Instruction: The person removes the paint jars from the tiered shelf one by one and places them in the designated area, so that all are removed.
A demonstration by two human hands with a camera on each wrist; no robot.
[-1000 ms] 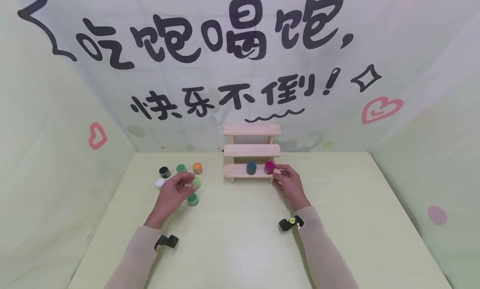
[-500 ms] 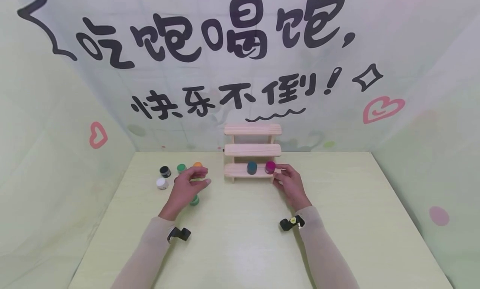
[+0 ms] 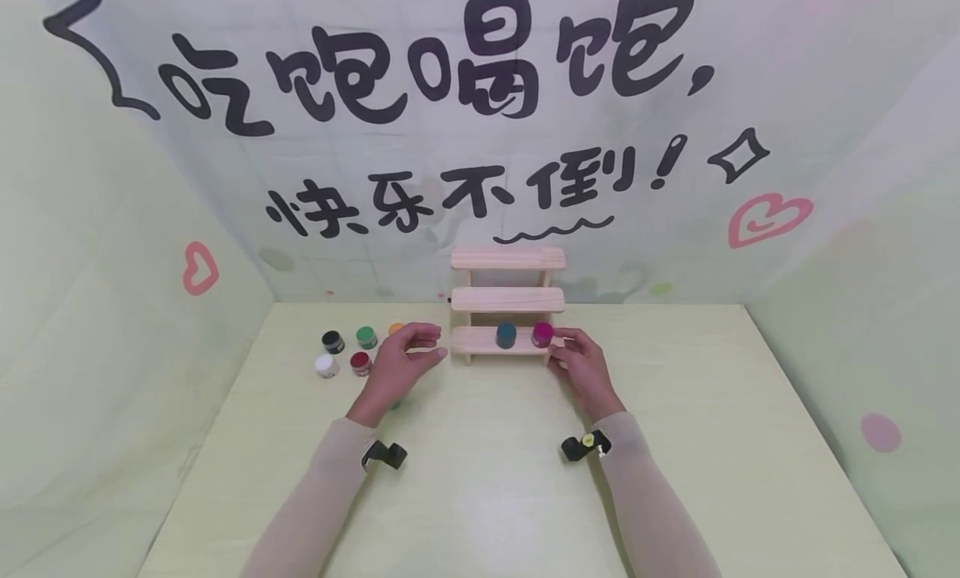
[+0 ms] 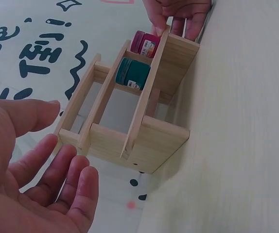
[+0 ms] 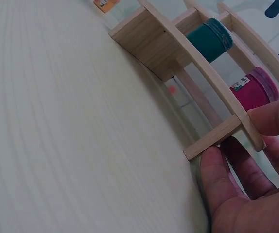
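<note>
A three-step wooden display stand (image 3: 507, 299) stands against the back wall. On its lowest step are a teal paint jar (image 3: 506, 336) and, to the right, a magenta paint jar (image 3: 543, 335). My right hand (image 3: 583, 369) grips the right end of that step, thumb on top beside the magenta jar and fingers underneath, as the right wrist view shows. My left hand (image 3: 401, 365) is just short of the stand's left end. In the left wrist view its fingers (image 4: 83, 189) are spread and loosely bent, with nothing between them.
Left of the left hand on the table sit a black jar (image 3: 333, 342), a green jar (image 3: 366, 337), a white jar (image 3: 326, 366) and a dark red jar (image 3: 361, 363). An orange jar (image 3: 396, 329) and another green jar (image 3: 394, 405) are partly hidden by the hand.
My left hand has moved right from over the jars toward the stand, uncovering the white and dark red jars and covering the light green one. My right hand keeps its hold on the step.
</note>
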